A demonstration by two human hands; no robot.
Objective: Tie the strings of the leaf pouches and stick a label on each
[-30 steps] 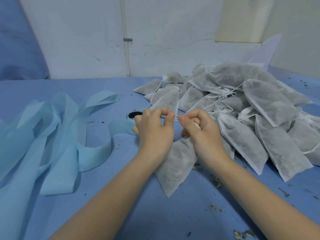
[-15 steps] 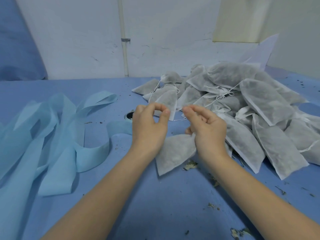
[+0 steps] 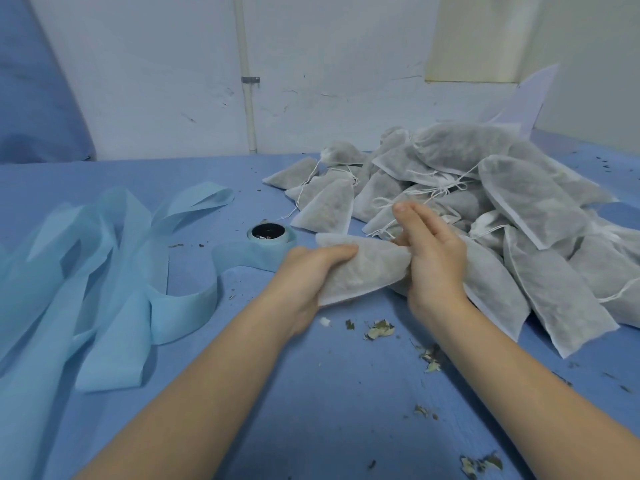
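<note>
Pouch [image 3: 363,268] lifted, turned sideways; left hand [image 3: 304,271] grips it, right hand [image 3: 429,251] seemingly flat against it.

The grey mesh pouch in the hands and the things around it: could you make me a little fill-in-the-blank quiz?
1. The left hand grips the grey mesh leaf pouch at its ____ end.
2. The heap of grey pouches lies to the ____ of the hands.
3. The loose ribbon on the table is light ____.
4. The right hand has its fingers ____.

Missing words: left; right; blue; straight
</note>
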